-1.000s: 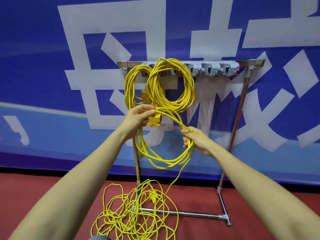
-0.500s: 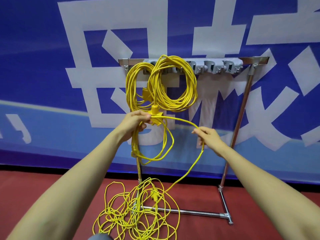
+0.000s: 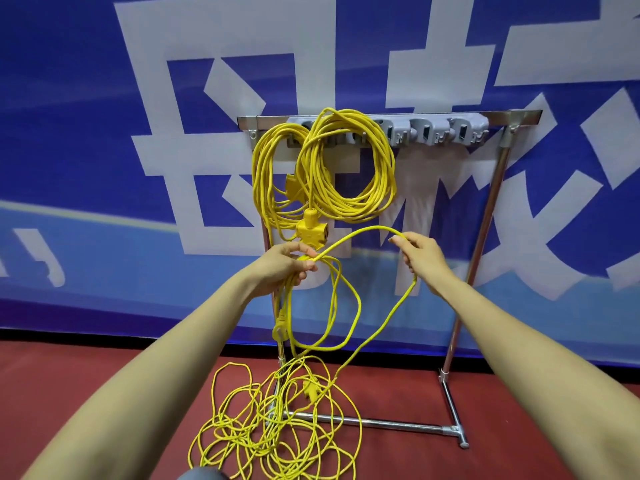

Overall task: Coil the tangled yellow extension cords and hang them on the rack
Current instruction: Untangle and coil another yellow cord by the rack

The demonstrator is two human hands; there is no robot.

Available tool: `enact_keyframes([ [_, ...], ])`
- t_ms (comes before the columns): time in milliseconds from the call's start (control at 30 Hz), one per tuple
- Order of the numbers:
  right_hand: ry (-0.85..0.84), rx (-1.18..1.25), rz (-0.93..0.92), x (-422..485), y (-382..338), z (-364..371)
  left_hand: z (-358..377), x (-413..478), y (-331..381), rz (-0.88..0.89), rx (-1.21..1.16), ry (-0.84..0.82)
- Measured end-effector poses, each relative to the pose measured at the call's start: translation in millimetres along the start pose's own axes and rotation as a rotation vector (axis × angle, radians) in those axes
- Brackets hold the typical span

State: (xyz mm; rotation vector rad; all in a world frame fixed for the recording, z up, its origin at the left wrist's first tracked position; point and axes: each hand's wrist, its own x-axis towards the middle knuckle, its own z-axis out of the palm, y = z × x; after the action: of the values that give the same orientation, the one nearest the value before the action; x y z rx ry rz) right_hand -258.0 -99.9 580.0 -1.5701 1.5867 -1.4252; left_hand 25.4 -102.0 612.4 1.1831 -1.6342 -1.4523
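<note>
Forearms reach forward from the bottom corners, both bare, with the hands held at about the same height in front of the rack. The left hand is turned palm inward, its fingers curled round a bunch of loops of the yellow cord, thumb and forefinger pinching the strands together at the top. Those loops hang down below this hand, and a plug dangles among them straight beneath the wrist. Just above the left hand's knuckles hangs a yellow socket block, close to the thumb; whether they touch I cannot tell. From the left hand's pinch a single strand arches up and across to the right hand, which is out to the side, well apart from the left, its back toward the camera. Its fingers are curled round the strand, with the thumb tip on top. Past the right hand the strand drops down and back under both hands to the tangled pile on the red floor, below the left forearm at the rack's foot. Above both hands two finished coils hang from the rack's grey hooks: a wide coil up between the hands and a narrower coil over the left hand. Behind everything stretches a blue banner with white characters
</note>
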Motion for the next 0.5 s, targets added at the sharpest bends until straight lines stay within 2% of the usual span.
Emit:
enact_keyframes([
  [67,-0.014,-0.035,-0.020,0,-6,0,4,3,-2,0.021,0.070,0.105],
  [167,-0.078,-0.248,-0.081,3,-20,8,15,10,-3,0.013,0.111,0.261],
  [233,-0.223,-0.484,-0.051,3,-30,16,21,15,-3,0.027,0.163,0.376],
  [300,-0.461,-0.759,0.016,-1,-38,23,25,15,-2,0.098,0.244,0.464],
  [367,-0.683,-0.956,0.019,-10,-43,29,29,13,0,0.176,0.346,0.482],
  [400,-0.740,-0.990,-0.019,-13,-44,32,32,12,1,0.205,0.404,0.470],
  [500,-0.734,-0.921,-0.191,-21,-49,38,41,9,6,0.237,0.507,0.392],
])
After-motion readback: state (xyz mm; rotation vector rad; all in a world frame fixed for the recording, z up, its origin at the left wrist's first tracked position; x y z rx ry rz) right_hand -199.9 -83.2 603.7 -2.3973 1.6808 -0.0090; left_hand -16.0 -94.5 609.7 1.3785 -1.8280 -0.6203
